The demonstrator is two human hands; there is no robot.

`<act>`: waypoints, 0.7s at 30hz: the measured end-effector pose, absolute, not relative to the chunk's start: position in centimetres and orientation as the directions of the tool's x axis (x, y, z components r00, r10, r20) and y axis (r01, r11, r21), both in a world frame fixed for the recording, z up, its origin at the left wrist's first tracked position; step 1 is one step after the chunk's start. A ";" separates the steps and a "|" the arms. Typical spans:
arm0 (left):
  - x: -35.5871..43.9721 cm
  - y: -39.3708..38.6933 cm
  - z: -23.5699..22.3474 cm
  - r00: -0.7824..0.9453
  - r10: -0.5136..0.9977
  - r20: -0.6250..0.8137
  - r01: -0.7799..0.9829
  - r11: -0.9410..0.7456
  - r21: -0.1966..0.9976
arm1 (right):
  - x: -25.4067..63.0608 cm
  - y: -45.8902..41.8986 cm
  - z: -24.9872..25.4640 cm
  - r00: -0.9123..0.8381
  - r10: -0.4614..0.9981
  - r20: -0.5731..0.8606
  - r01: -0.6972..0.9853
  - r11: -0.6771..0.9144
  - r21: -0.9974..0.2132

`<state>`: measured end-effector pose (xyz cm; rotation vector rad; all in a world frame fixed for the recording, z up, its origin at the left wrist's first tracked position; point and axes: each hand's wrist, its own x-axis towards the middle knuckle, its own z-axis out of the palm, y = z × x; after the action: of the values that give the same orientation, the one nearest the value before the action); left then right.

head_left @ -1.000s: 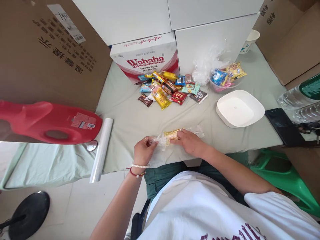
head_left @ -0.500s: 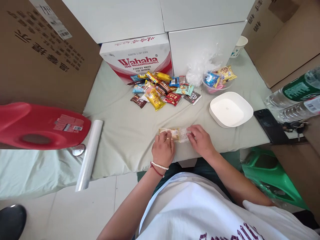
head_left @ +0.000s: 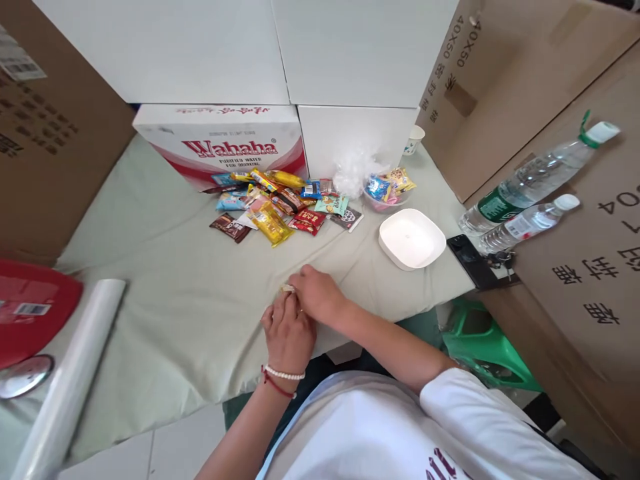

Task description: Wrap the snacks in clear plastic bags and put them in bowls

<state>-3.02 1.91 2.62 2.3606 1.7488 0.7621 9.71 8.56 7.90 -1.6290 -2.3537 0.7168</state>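
Note:
Only a small pale-yellow edge of a snack packet point(head_left: 287, 288) shows, at the fingertips of both hands; the rest is covered. My left hand point(head_left: 290, 331), with a beaded bracelet and a red cord at the wrist, is closed over the packet from the near side. Right against it, my right hand point(head_left: 319, 295) is curled, its fingers gripping the packet's far end. Beyond the hands lies a heap of wrapped snacks, with a yellow packet point(head_left: 271, 224) and a brown packet point(head_left: 230, 227) at its front.
A white dish point(head_left: 411, 241) stands to the right, near a clear bowl of snacks point(head_left: 384, 202) and crumpled clear plastic point(head_left: 353, 172). Water bottles point(head_left: 530, 183), a black phone point(head_left: 463, 259) and keys line the right edge. A plastic roll point(head_left: 75, 373) and red jug point(head_left: 35, 310) are left.
My right hand has moved left to meet my left hand. The packet, flat with its clear end showing before, is now bunched under the fingers. My view has turned rightward.

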 end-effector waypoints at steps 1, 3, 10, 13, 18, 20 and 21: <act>-3.6 1.6 2.7 0.239 0.910 0.339 0.842 -0.368 0.396 | 9.0 8.8 7.7 -0.411 0.903 -0.125 0.823 0.309 -0.476; -5.4 0.6 2.8 0.267 0.890 0.370 0.796 -0.420 0.435 | 8.3 8.6 7.1 -0.443 0.892 -0.092 0.821 0.362 -0.442; -12.3 -0.3 1.5 0.107 0.857 0.505 0.849 -0.343 0.402 | 6.9 6.5 6.1 -0.428 0.903 0.031 0.869 0.421 -0.259; -12.8 0.7 0.4 0.146 0.824 0.548 0.873 -0.368 0.319 | 7.0 7.1 7.0 -0.385 0.923 -0.011 0.892 0.369 -0.259; -12.0 0.9 -0.1 0.155 0.818 0.554 0.893 -0.356 0.277 | 15.8 9.7 9.9 -0.153 0.987 0.043 0.748 0.144 -0.647; -11.8 0.7 0.0 0.144 0.819 0.556 0.899 -0.343 0.272 | 22.1 11.6 11.3 0.015 0.996 0.093 0.635 0.063 -0.770; -11.7 0.6 0.0 0.142 0.820 0.555 0.900 -0.340 0.272 | 25.3 12.8 12.0 0.124 0.983 0.139 0.609 0.035 -0.793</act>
<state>-11.70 0.62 0.00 2.4650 1.8696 1.0504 25.28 12.79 12.01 -1.6591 -1.5695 0.6362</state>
